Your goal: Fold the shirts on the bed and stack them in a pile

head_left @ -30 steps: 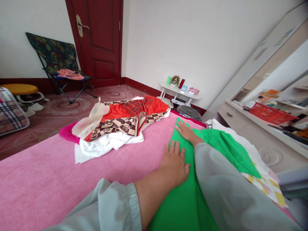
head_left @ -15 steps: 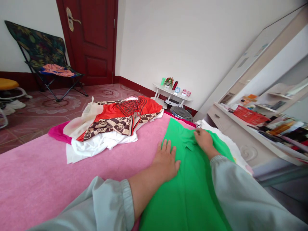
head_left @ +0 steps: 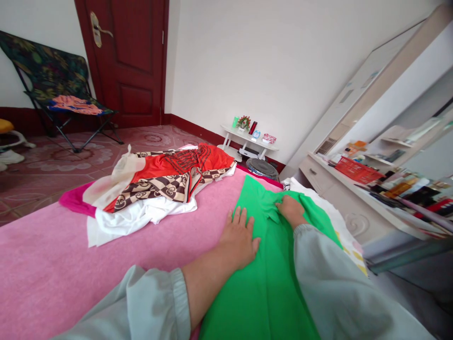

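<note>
Compared with a second ago, the right hand [head_left: 290, 211] no longer lies flat near the far end of the green cloth [head_left: 244, 297]; it now sits further to the right there, and creases run out from where it grips. Smoothing looks partly done: the green cloth lies fairly flat along its left side and near part, on top of the pink cover [head_left: 148, 264], while its far part remains puckered and its right side loose. Left of the green cloth and well apart from it, a red garment [head_left: 215, 158] lies unfolded on a rumpled white garment [head_left: 123, 217]; to its right, partly under it, is a white cloth [head_left: 327, 203] with yellow patches. The right hand is nearly closed, fingers curled on a gathered bit of the green cloth. The left hand [head_left: 239, 243] is open, palm down, fingers slightly spread, resting on the green cloth's left edge and grasping nothing
</note>
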Tool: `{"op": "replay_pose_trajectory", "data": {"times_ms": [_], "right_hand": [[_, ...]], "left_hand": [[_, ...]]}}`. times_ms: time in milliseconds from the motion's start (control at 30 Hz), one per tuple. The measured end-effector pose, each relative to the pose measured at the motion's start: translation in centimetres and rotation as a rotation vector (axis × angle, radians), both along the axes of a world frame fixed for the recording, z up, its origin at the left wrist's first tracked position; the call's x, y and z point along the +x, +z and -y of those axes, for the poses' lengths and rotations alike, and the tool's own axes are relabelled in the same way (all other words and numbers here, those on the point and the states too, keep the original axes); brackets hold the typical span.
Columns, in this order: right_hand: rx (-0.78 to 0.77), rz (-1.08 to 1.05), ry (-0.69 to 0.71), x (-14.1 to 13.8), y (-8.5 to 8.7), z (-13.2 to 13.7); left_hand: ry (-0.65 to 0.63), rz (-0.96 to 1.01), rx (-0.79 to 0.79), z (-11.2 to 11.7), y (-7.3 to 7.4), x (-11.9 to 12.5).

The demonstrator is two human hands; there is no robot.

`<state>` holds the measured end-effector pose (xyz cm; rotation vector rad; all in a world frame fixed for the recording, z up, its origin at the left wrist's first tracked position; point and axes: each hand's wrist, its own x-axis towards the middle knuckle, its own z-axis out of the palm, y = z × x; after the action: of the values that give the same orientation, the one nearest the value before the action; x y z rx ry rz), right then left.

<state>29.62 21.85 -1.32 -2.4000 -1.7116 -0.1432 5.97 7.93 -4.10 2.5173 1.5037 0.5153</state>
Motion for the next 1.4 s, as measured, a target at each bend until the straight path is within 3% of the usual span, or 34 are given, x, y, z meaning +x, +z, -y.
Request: {"op": "replay_pose_trajectory", "data": {"times_ms": [133,267,367,433,600,700,800,967,1133,1300,1400], "right_hand": [[-0.031,0.088,-0.074,-0.1,0.5,0.2],[0.055,0.183,-0.028,-0.5,0.8,1.5],[0.160,0.131,-0.020,-0.7,1.0,3.1],[0.142,0.078,0.003,-0.9,1.1,4.7],[0.140,0.085,0.323,-1.5,0.2,9.3],[0.168,0.138,0.544,-1.5,-0.5,10.8],[0.159,0.197,0.627,-0.9,-0.4,11.0],[0.072,0.260,0.708,-0.5,0.6,10.6],[0.161,0.189,0.624,-1.0,1.0,10.0],[0.200,0.081,0.362,-0.2,0.5,8.0],[0.182,0.132,0.247,0.6,0.8,5.8]], "left_hand": [[-0.006,0.002,-0.016,0.0,0.2,0.0],[-0.009,0.016,-0.003,-0.1,0.0,0.0],[-0.012,0.036,0.013,-0.1,-0.2,0.0],[-0.019,0.052,0.016,-0.1,-0.3,-0.1],[-0.050,0.085,0.064,0.0,-0.2,-0.2],[-0.142,0.093,0.125,0.0,-0.2,-0.1],[-0.233,0.109,0.136,0.0,-0.1,0.0],[-0.261,0.135,0.148,-0.2,-0.1,0.0],[-0.256,0.142,0.157,-0.3,-0.1,0.0],[-0.261,0.128,0.165,-0.2,0.2,-0.1],[-0.259,0.119,0.163,-0.1,0.4,-0.1]]}}
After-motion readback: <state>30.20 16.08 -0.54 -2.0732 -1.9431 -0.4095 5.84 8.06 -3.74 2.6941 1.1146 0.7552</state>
